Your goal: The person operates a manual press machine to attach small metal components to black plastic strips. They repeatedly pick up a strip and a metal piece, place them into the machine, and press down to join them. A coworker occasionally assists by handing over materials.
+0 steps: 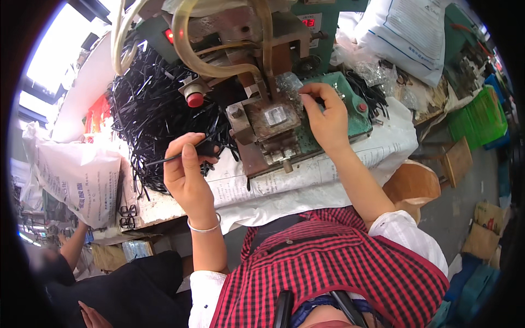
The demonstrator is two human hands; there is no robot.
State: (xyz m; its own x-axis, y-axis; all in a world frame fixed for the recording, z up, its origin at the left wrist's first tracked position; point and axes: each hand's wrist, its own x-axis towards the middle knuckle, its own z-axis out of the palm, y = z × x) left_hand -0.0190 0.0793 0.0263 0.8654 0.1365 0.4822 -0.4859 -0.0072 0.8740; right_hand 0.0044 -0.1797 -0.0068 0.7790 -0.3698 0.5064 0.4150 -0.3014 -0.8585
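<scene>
My left hand [188,177] is closed around a thin black plastic strip [158,162], which sticks out to the left past the fingers. A wider dark piece [208,149] shows at its fingertips; I cannot tell whether it belongs to the strip. My right hand [328,117] is at the far right side of the machine's metal block [257,123], thumb and forefinger pinched together. Whatever is between them is too small or hidden to make out. A bright silver plate [276,115] sits on top of the block, under two yellowish hoses [266,49].
A large heap of black strips [147,104] lies left of the machine, beside a red push button [194,99]. Another red button [362,107] is on the green base [342,87]. White sacks [82,180] stand left. A co-worker's dark clothing [126,290] shows at lower left.
</scene>
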